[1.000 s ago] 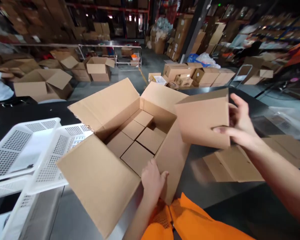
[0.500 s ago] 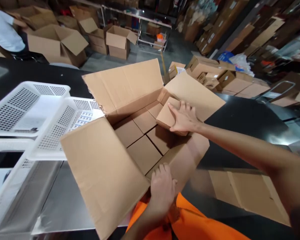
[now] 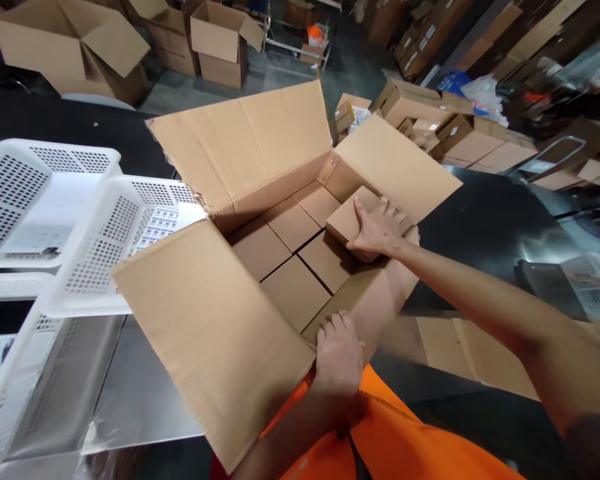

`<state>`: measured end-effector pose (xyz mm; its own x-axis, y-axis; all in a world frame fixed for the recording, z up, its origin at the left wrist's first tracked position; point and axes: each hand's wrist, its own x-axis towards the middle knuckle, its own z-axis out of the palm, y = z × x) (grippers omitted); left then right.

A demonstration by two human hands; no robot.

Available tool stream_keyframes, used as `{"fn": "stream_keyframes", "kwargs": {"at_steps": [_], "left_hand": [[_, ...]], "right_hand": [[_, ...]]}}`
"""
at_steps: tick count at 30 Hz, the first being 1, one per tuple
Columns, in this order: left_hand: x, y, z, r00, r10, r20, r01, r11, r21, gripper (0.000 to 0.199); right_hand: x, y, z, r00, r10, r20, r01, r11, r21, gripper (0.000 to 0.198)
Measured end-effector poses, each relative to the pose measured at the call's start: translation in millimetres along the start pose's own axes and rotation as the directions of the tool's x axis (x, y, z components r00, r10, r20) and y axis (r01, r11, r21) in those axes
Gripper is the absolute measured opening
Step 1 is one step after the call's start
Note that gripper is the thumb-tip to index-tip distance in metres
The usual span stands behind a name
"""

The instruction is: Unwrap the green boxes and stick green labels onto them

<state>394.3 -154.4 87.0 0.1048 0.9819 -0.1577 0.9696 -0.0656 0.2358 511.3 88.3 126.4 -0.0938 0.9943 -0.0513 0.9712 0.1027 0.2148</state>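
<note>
A large open cardboard carton (image 3: pixel 215 333) stands in front of me, its flaps spread outward. Inside, several small brown boxes (image 3: pixel 295 290) lie side by side in a layer. My right hand (image 3: pixel 379 227) grips another small cardboard box (image 3: pixel 347 217) from above, thumb on its top, at the carton's right end. That box sits higher than the layer; its underside is hidden, so I cannot tell whether it touches the boxes below. With fingers curled over the carton's near wall, my left hand (image 3: pixel 339 350) holds its edge close to the orange garment (image 3: pixel 400 433).
White perforated baskets (image 3: pixel 87 267) stand on the left of the dark table (image 3: pixel 480 220), one holding labelled sheets. Flattened cardboard (image 3: pixel 473 347) lies to the right, near a clear basket (image 3: pixel 590 283). Open cartons (image 3: pixel 220 47) and stacked boxes (image 3: pixel 473 147) are beyond.
My right hand has carried the small box rightward and slightly lower, toward the carton's right end. My left hand keeps its hold on the near wall. The camera view has tilted down a little.
</note>
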Motion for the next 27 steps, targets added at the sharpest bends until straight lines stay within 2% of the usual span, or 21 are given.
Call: {"fn": "stream_keyframes", "kwargs": {"at_steps": [6, 12, 17, 19, 21, 23, 25, 27], "left_hand": [[-1.2, -0.2, -0.6, 1.0, 0.017, -0.002, -0.017, 1.0, 0.018, 0.049], [0.5, 4.4, 8.6, 1.0, -0.012, 0.018, 0.012, 0.999, -0.045, 0.053], [-2.3, 8.3, 30.3, 0.994, -0.1, -0.049, 0.096, 0.992, -0.082, 0.053], [-3.7, 7.6, 38.0, 0.991, -0.094, -0.094, 0.085, 0.992, -0.091, 0.053], [-5.5, 6.7, 43.4, 0.989, -0.068, -0.129, 0.056, 0.994, -0.095, 0.053], [-8.9, 6.5, 46.7, 0.987, -0.056, -0.15, 0.043, 0.995, -0.087, 0.05], [-13.6, 6.4, 48.7, 0.982, -0.07, -0.176, 0.061, 0.997, -0.054, 0.044], [-17.1, 5.0, 50.0, 0.979, -0.079, -0.19, 0.075, 0.997, -0.029, 0.039]], "right_hand": [[23.8, 15.1, 14.3, 0.984, 0.002, 0.18, -0.026, 0.991, 0.131, 0.114], [42.8, 9.6, 42.9, 0.968, -0.003, 0.253, -0.025, 0.994, 0.106, 0.122], [40.4, 15.0, 53.0, 0.976, -0.05, 0.211, 0.011, 0.983, 0.182, 0.119], [35.4, 16.4, 54.9, 0.971, -0.063, 0.229, 0.02, 0.983, 0.182, 0.12], [33.6, 12.9, 56.9, 0.942, -0.025, 0.336, -0.023, 0.99, 0.139, 0.118], [35.5, 6.4, 58.6, 0.883, 0.04, 0.468, -0.089, 0.992, 0.084, 0.118], [38.0, 1.6, 61.0, 0.839, 0.064, 0.541, -0.115, 0.991, 0.062, 0.127], [37.1, 1.3, 66.7, 0.822, 0.013, 0.57, -0.09, 0.99, 0.106, 0.142]]}}
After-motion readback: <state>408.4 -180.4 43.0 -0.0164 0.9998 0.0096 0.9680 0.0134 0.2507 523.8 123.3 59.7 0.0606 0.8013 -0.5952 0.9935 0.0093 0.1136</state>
